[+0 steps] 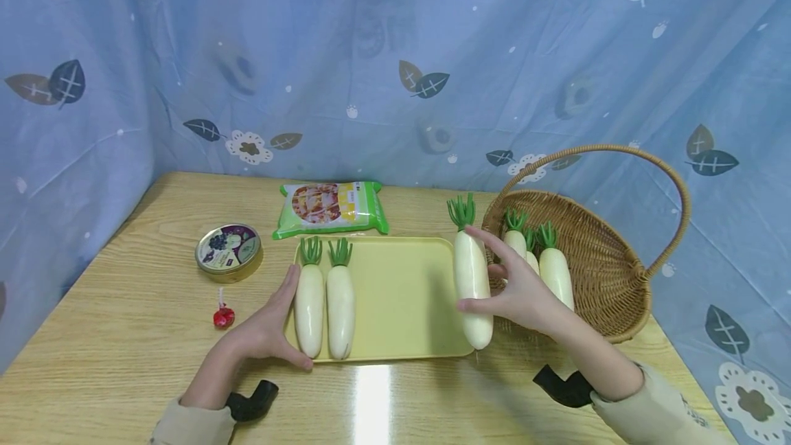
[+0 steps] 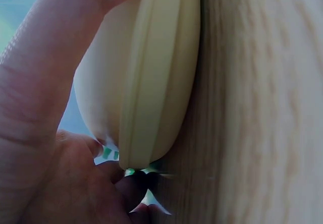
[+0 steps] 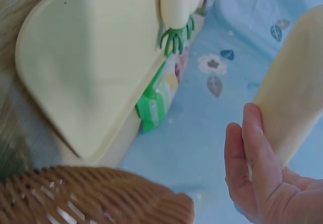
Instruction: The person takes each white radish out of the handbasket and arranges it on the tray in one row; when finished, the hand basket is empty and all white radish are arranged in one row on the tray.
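In the head view my right hand point(image 1: 516, 287) holds a white radish point(image 1: 471, 273) with green leaf stubs above the right end of a pale yellow tray point(image 1: 402, 301). The right wrist view shows the fingers point(image 3: 255, 153) against this radish point(image 3: 298, 77). My left hand point(image 1: 268, 328) grips the tray's left end, thumb at the front edge and fingers along the side. Close up, the tray rim point(image 2: 159, 82) lies between that thumb and the fingers. Two more radishes, a left one point(image 1: 310, 311) and a right one point(image 1: 341, 311), lie side by side on the tray.
A wicker basket point(image 1: 608, 280) with a tall handle stands at the right with several radishes inside. Behind the tray lies a green-edged food packet point(image 1: 330, 208). To the left are a round tin point(image 1: 228, 253) and a small red-wrapped candy point(image 1: 223, 316). Blue curtain point(image 1: 371, 88) encloses the table.
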Demonstrator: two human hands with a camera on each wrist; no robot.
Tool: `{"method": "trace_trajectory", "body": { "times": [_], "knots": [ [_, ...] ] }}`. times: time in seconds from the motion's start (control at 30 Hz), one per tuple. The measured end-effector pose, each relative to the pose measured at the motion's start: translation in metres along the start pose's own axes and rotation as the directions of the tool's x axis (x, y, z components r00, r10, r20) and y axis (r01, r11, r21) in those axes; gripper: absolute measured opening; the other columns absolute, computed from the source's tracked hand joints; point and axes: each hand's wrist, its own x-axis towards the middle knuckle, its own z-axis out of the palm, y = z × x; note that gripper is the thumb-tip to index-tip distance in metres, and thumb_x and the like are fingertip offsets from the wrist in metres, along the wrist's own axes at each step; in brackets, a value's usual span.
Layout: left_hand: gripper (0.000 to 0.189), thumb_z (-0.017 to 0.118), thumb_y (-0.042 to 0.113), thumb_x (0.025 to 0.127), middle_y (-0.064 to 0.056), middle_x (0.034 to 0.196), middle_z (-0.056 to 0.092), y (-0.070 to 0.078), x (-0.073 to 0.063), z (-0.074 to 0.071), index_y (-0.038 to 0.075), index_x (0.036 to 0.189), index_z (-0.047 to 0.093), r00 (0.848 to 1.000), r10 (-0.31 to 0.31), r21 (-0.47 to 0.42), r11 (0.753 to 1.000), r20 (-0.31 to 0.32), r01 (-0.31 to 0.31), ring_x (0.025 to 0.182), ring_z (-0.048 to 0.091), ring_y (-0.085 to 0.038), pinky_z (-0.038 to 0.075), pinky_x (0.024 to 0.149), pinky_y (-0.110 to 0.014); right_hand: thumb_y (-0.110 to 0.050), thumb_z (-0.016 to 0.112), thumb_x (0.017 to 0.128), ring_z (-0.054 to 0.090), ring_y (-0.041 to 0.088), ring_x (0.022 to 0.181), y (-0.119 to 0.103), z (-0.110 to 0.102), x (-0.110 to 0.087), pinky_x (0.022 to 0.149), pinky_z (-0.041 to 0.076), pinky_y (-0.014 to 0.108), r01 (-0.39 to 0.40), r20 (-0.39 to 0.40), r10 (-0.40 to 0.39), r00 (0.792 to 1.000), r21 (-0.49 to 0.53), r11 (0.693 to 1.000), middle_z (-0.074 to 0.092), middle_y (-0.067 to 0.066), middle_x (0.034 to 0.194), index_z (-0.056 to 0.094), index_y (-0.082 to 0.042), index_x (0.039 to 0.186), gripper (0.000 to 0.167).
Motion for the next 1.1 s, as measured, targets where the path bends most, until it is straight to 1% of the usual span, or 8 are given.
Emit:
{"method": "trace_trajectory", "body": {
  "times": [0.17,0.3,0.47,0.53,0.67,0.77,0.93,1.1],
  "knots": [
    [0.150,0.090,0.040,0.042,-0.026,0.148,-0.014,0.000,0.000,0.000,-0.004,0.142,-0.013,1.000,-0.007,-0.005,1.000,0.002,0.007,0.134,-0.007,-0.041,0.006,0.105,-0.057,-0.021,0.081,0.068,0.045,0.047,0.112,0.001,0.009,0.007,0.083,0.047,0.048,0.025,0.015,-0.024,1.000,-0.012,1.000,0.019,0.010,0.149,0.028,-0.020,0.144,0.093],
    [0.150,0.090,0.040,0.042,-0.025,0.148,-0.014,0.000,0.000,0.000,-0.003,0.142,-0.014,1.000,-0.005,-0.007,1.000,0.003,0.005,0.134,-0.007,-0.041,0.006,0.105,-0.057,-0.021,0.082,0.067,0.046,0.045,0.112,0.001,0.015,0.013,0.081,0.048,0.045,0.007,0.031,-0.007,1.000,0.007,1.000,0.018,0.009,0.150,0.027,-0.021,0.144,0.094],
    [0.151,0.090,0.041,0.042,-0.024,0.148,-0.015,-0.001,0.000,0.000,-0.002,0.142,-0.014,1.000,-0.007,-0.009,1.000,0.006,0.007,0.135,-0.007,-0.040,0.006,0.105,-0.058,-0.020,0.082,0.067,0.043,0.044,0.117,-0.001,0.023,0.020,0.088,0.045,0.050,-0.012,0.049,0.010,0.999,0.036,0.999,0.017,0.009,0.150,0.026,-0.021,0.144,0.095],
    [0.151,0.090,0.041,0.042,-0.024,0.148,-0.015,-0.001,0.000,0.000,-0.002,0.142,-0.014,1.000,-0.009,-0.009,1.000,0.007,0.010,0.135,-0.007,-0.040,0.006,0.105,-0.057,-0.021,0.082,0.067,0.045,0.043,0.115,-0.001,0.026,0.023,0.088,0.044,0.049,-0.019,0.056,0.017,0.998,0.040,0.999,0.017,0.008,0.150,0.026,-0.021,0.145,0.096],
    [0.151,0.090,0.042,0.041,-0.024,0.148,-0.015,0.000,-0.001,-0.001,-0.002,0.142,-0.015,1.000,-0.014,-0.007,1.000,0.008,0.014,0.135,-0.007,-0.040,0.006,0.105,-0.057,-0.023,0.082,0.066,0.051,0.036,0.108,-0.002,0.032,0.027,0.084,0.047,0.043,-0.031,0.070,0.029,0.997,0.026,0.999,0.019,0.006,0.149,0.025,-0.021,0.145,0.097],
    [0.151,0.089,0.042,0.041,-0.024,0.148,-0.015,0.000,-0.001,-0.001,-0.002,0.142,-0.015,1.000,-0.016,-0.004,1.000,0.006,0.016,0.135,-0.007,-0.040,0.006,0.105,-0.057,-0.024,0.082,0.066,0.054,0.032,0.100,0.000,0.036,0.030,0.075,0.050,0.037,-0.051,0.087,0.048,0.995,0.032,0.998,0.020,0.005,0.148,0.024,-0.023,0.145,0.097],
    [0.151,0.089,0.042,0.041,-0.024,0.148,-0.015,0.000,-0.001,-0.001,-0.002,0.142,-0.014,1.000,-0.017,-0.003,1.000,0.005,0.017,0.135,-0.007,-0.040,0.006,0.105,-0.057,-0.023,0.082,0.066,0.055,0.033,0.096,0.007,0.046,0.035,0.068,0.051,0.034,-0.067,0.095,0.065,0.993,0.019,0.998,0.018,0.011,0.149,0.026,-0.021,0.144,0.096],
    [0.151,0.089,0.042,0.041,-0.024,0.148,-0.015,0.000,0.000,-0.001,-0.001,0.142,-0.015,1.000,-0.015,-0.007,1.000,0.007,0.015,0.135,-0.007,-0.040,0.006,0.105,-0.057,-0.024,0.083,0.065,0.054,0.033,0.096,0.009,0.054,0.039,0.066,0.051,0.032,-0.091,0.102,0.090,0.991,0.002,0.996,0.024,0.015,0.145,0.027,-0.020,0.143,0.096]
  ]
}}
